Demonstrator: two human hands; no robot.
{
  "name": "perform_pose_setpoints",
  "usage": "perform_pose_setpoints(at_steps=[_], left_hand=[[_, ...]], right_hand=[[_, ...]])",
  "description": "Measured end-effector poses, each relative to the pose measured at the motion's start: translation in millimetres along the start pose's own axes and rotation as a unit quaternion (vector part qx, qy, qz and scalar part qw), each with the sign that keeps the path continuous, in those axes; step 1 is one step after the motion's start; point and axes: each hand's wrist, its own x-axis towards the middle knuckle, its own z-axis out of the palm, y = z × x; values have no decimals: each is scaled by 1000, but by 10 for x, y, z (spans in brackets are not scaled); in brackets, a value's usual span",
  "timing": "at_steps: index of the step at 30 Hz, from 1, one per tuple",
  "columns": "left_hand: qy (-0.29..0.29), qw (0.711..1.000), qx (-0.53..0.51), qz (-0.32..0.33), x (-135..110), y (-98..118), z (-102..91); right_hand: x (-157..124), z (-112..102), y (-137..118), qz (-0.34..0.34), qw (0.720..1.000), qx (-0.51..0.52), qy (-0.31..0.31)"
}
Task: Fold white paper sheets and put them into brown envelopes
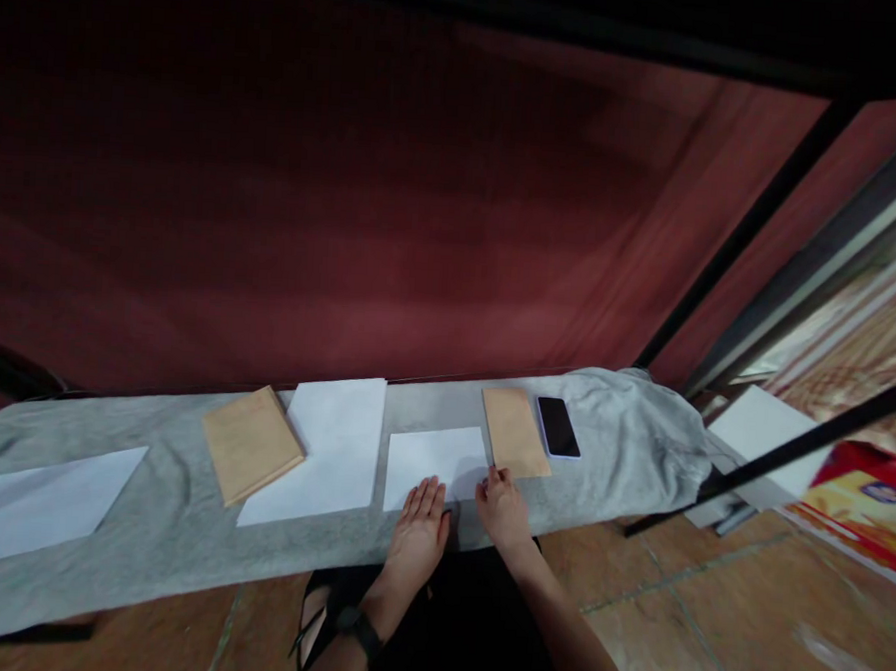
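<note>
My left hand lies flat with fingers stretched out on the near edge of a small white sheet on the grey cloth. My right hand is just to its right, fingers curled in a pinch at the near corner of a brown envelope. A black phone lies right beside the envelope. A black watch sits on my left wrist.
A grey cloth covers the long table. On it lie a larger white sheet, a stack of brown envelopes and another white sheet at far left. A dark red curtain hangs behind. White paper sits at right.
</note>
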Motion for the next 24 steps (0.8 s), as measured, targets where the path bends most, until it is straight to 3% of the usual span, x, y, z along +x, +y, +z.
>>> perform_pose_setpoints(at_steps=[5, 11, 20, 24], left_hand=[[14, 1000, 0, 2, -42, -29, 17], [31, 1000, -2, 0, -53, -37, 18], [6, 1000, 21, 4, 101, 32, -41], [-18, 999, 46, -15, 167, -39, -129]], right_hand=[[120, -51, -50, 89, 992, 76, -43], [241, -69, 63, 154, 947, 265, -93], [-69, -108, 113, 204, 845, 468, -157], [-280, -136, 111, 222, 778, 542, -228]])
